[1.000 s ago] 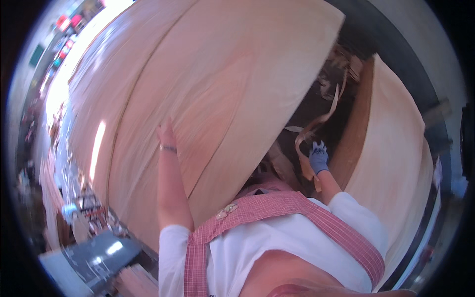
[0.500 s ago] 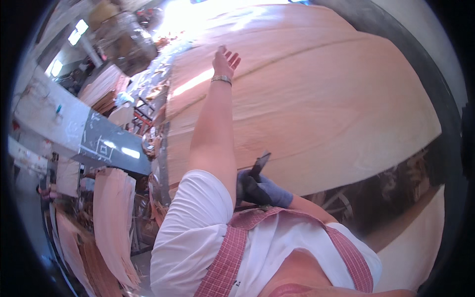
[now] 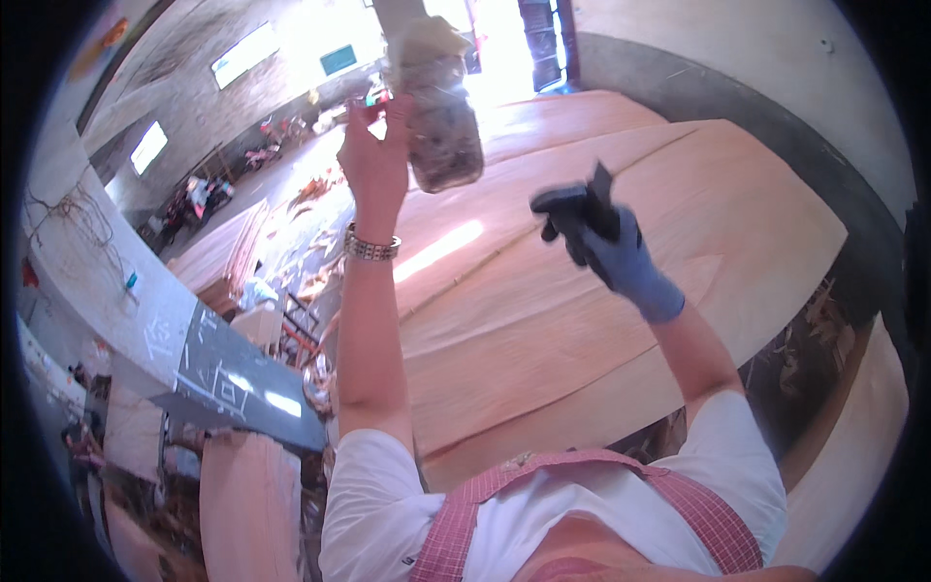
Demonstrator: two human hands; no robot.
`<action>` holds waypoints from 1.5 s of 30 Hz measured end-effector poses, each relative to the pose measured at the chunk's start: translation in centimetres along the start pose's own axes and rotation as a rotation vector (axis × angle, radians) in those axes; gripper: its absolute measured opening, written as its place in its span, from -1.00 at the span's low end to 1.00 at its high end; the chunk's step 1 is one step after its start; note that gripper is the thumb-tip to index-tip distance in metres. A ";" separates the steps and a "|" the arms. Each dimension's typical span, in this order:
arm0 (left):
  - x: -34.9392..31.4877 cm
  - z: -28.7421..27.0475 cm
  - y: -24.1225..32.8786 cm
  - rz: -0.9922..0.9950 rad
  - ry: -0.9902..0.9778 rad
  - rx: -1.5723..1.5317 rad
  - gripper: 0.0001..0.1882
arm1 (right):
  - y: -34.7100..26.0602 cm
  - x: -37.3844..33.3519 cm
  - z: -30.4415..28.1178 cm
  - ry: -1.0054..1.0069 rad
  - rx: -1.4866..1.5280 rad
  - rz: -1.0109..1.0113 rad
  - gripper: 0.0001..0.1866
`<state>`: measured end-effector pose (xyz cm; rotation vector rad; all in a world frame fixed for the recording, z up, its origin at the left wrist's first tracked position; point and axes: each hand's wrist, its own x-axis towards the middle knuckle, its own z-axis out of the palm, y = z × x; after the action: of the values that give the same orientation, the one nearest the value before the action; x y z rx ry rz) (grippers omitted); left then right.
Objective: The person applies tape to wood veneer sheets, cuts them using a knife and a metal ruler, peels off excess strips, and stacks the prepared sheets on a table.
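The right hand (image 3: 599, 239) has moved from the apron (image 3: 543, 470) out over the middle of the wood sheet (image 3: 722, 223), clasping a dark flat tool (image 3: 602, 182); I see the left hand (image 3: 376, 165) spread, contact with the shiny bundle (image 3: 448, 141) unclear. A loosened grip could drop the tool, scratching the sheet.

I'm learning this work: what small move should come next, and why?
I'd perhaps lower the bare left hand to steady the wood sheet, since that hand is raised while the gloved right hand holds a dark, flat-tipped tool.
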<state>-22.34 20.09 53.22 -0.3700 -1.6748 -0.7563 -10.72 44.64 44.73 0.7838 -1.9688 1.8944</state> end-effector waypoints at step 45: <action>-12.7 -8.3 6.3 -0.993 -0.747 -1.220 -0.51 | -1.0 -4.0 9.3 0.174 0.006 0.026 -0.61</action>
<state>-9.13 21.27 43.56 -0.7044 -1.8348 -2.6580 -5.47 36.18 42.46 0.5767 -1.8763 1.9140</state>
